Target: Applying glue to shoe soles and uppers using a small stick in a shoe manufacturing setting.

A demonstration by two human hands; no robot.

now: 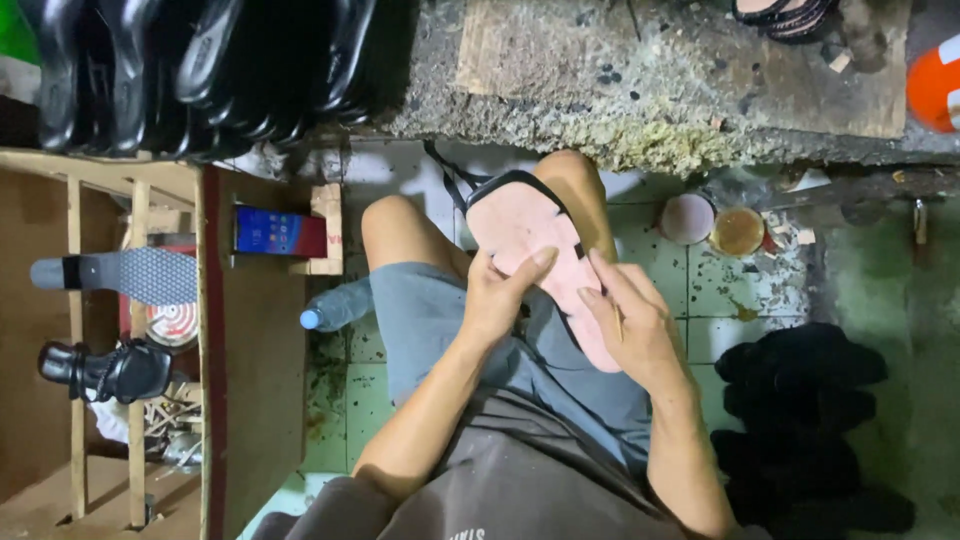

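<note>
Green tiled floor [740,300], a wooden rack [205,330] at nine o'clock. The left hand [497,295] grasps a pink sandal sole [535,260] on the lap at centre; the right hand [630,320] presses its edge, pinching a thin stick [618,322]. Two tins [712,225] stand at two o'clock.

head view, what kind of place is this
Probably a small shoemaking or shoe repair workshop. Both hands, left hand and right hand, hold a pink sandal sole over the lap; black shoe parts line a shelf, and two open tins sit on the tiled floor.
</note>
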